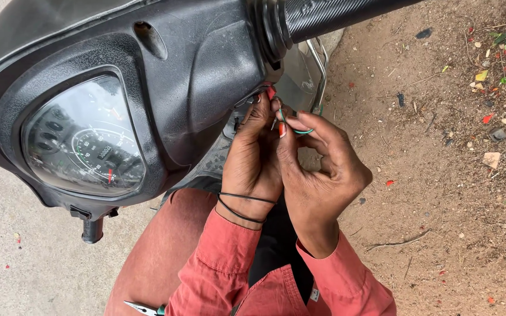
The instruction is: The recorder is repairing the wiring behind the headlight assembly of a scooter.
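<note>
Dirt ground point(440, 193): scattered litter bits point(490, 159), twig point(396, 243).

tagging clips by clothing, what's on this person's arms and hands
Both arms wear loose salmon-red sleeves ending at the wrist. The left hand has two thin black bands round its wrist. The right hand is bare, with orange-painted nails.

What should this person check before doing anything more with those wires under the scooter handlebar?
1. Both hands on the wires: ok; left hand and right hand pinch them together.
2. Green wire in view: ok, it loops over the right fingers.
3. Red wire held: ok, at the left fingertips.
4. Bare wire ends joined: cannot tell, fingers hide them.
5. Pliers close by: ok, on the lap.
6. Speedometer powered off: cannot tell.
</note>
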